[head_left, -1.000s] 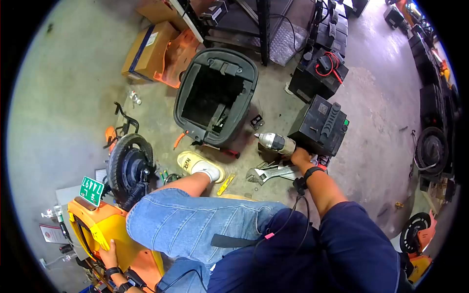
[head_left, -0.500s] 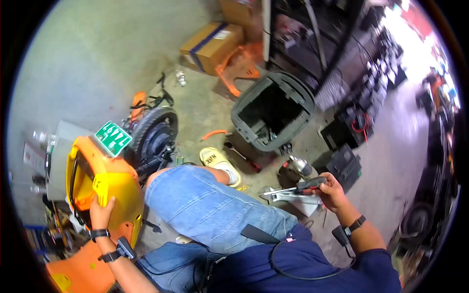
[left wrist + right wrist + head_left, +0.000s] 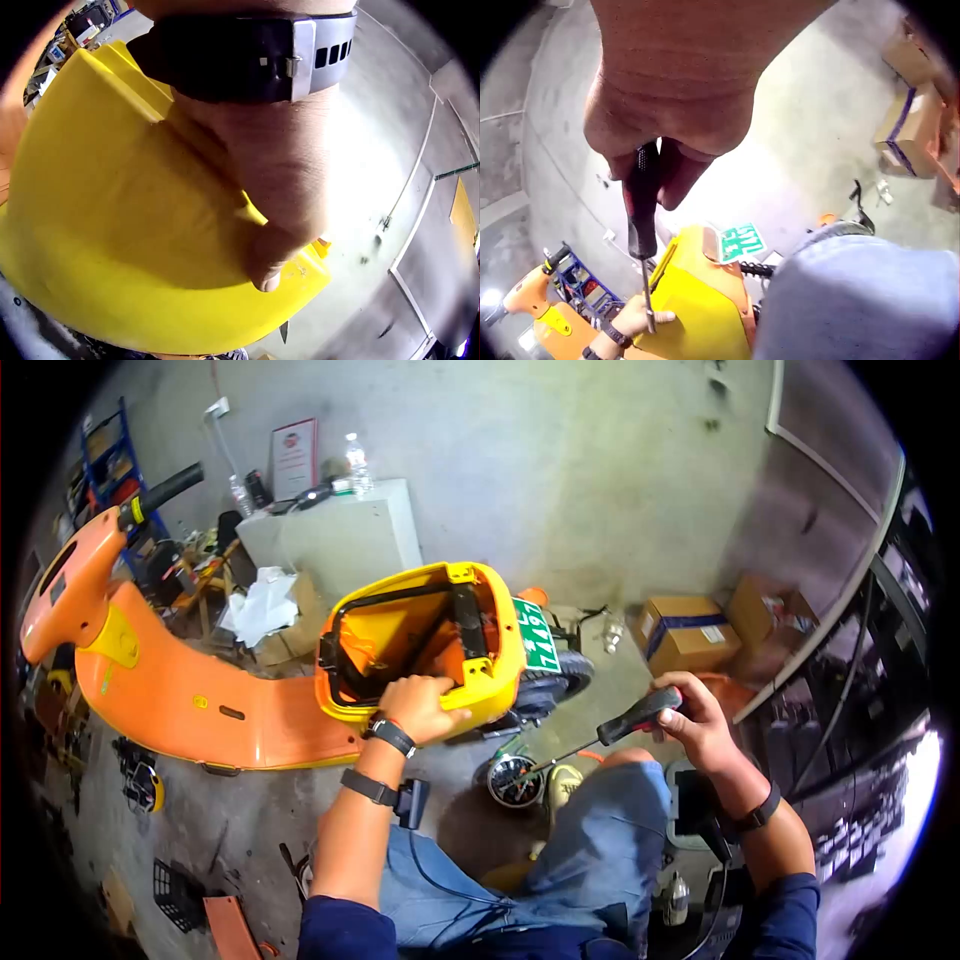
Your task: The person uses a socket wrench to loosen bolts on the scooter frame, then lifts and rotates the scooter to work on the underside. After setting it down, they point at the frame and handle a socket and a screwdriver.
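Observation:
In the head view an orange scooter (image 3: 270,715) has an open yellow seat housing (image 3: 490,695). My left hand (image 3: 420,708) grips the near rim, its fingers over the edge and its thumb on the outer wall. The left wrist view shows that thumb on the yellow panel (image 3: 150,202); the fingers are hidden. My right hand (image 3: 690,720) holds a screwdriver (image 3: 630,720) by its black and red handle, shaft pointing down and left. In the right wrist view the screwdriver (image 3: 641,210) hangs from the fingers, apart from the housing.
A round tray of small parts (image 3: 516,780) lies on the floor below the screwdriver. Behind the housing are the green plate (image 3: 538,635) and rear wheel (image 3: 572,674). Cardboard boxes (image 3: 690,635) stand by the wall, a black shelf frame at right. A grey cabinet (image 3: 385,525) stands behind the scooter.
The view has swung left onto the scooter. My right hand has gone from beside the power drill on the floor to holding a screwdriver, now raised. My left hand remains at the yellow housing.

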Tool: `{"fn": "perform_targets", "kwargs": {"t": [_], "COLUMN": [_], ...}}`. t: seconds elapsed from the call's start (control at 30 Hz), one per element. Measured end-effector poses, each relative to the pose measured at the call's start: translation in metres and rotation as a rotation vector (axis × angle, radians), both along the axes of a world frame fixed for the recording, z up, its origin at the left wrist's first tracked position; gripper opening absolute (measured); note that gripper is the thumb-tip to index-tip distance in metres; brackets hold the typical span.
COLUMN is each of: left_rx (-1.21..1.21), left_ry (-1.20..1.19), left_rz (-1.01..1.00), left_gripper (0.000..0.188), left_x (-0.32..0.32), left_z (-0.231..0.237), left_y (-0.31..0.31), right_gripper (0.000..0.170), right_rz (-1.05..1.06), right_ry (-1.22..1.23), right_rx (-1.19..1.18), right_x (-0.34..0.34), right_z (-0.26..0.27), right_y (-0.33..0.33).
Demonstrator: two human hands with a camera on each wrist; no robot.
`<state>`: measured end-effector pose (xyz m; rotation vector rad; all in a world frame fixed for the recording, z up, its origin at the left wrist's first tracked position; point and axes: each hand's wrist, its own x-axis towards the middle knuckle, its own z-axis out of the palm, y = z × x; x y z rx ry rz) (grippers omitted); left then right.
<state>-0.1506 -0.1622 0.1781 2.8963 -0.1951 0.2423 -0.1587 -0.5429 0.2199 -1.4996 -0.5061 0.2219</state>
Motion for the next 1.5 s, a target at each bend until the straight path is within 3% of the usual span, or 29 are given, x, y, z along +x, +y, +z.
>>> {"fn": "perform_targets", "kwargs": {"t": [0.1,0.17,0.27,0.43,0.5,0.57,0.63,0.67,0.77,0.97,1.0,1.1,1.27,1.3,1.37,1.5], "left_rx": [0.012,-0.013,-0.108,-0.086,-0.175,-0.060,-0.060,-0.123,-0.189,-0.196,-0.183,-0.173,-0.124,-0.104,-0.050,-0.044], "left_ry": [0.090,-0.006,-0.257,-0.300,-0.333,-0.332,-0.165,-0.274,-0.183,-0.128,-0.125,-0.163,-0.200,-0.194,-0.219,-0.300], "left_rz": [0.034,0.020,-0.090,-0.109,-0.085,-0.090,-0.085,-0.103,-0.093,-0.087,-0.082,-0.080,-0.080,-0.082,-0.081,-0.079], "left_gripper": [0.047,0.048,0.054,0.064,0.060,0.054,0.049,0.046,0.045,0.046,0.046,0.047,0.048,0.048,0.048,0.048], "left_x": [-0.002,-0.004,-0.009,-0.010,-0.006,-0.004,-0.004,-0.001,-0.002,-0.001,-0.001,0.000,-0.001,-0.002,-0.002,-0.004], "left_z": [0.009,-0.003,-0.013,-0.011,-0.011,-0.011,-0.010,-0.014,-0.004,-0.003,-0.004,-0.006,-0.008,-0.008,-0.014,-0.020], "left_y": [-0.001,0.001,0.001,-0.004,-0.006,-0.004,-0.004,-0.004,-0.004,-0.003,-0.003,-0.005,-0.005,-0.004,-0.003,-0.004], "right_gripper": [0.038,0.037,0.037,0.030,0.024,0.023,0.025,0.029,0.046,0.040,0.037,0.038,0.049,0.043,0.030,0.014], "right_rz": [-0.012,-0.070,-0.105,-0.047,-0.033,-0.026,-0.018,-0.029,-0.030,-0.078,-0.142,-0.161,-0.157,-0.254,-0.314,-0.474], "right_ry": [-0.167,-0.382,-0.344,-0.252,-0.277,-0.198,-0.172,-0.282,-0.614,-0.667,-0.774,-0.749,-0.734,-0.840,-0.444,-0.161], "right_rx": [-0.108,-0.146,-0.040,0.086,0.047,0.025,-0.012,-0.144,-0.485,-0.656,-0.642,-0.723,-0.561,-0.559,-0.402,-0.252], "right_x": [0.030,0.046,0.060,0.070,0.074,0.081,0.082,0.083,0.083,0.075,0.077,0.071,0.075,0.076,0.070,0.086], "right_z": [0.021,0.014,-0.016,-0.041,-0.044,-0.052,-0.049,-0.046,-0.034,-0.039,-0.047,-0.047,-0.051,-0.051,-0.054,-0.063], "right_y": [0.045,0.067,0.086,0.108,0.118,0.131,0.144,0.147,0.161,0.178,0.180,0.184,0.172,0.168,0.155,0.124]}}
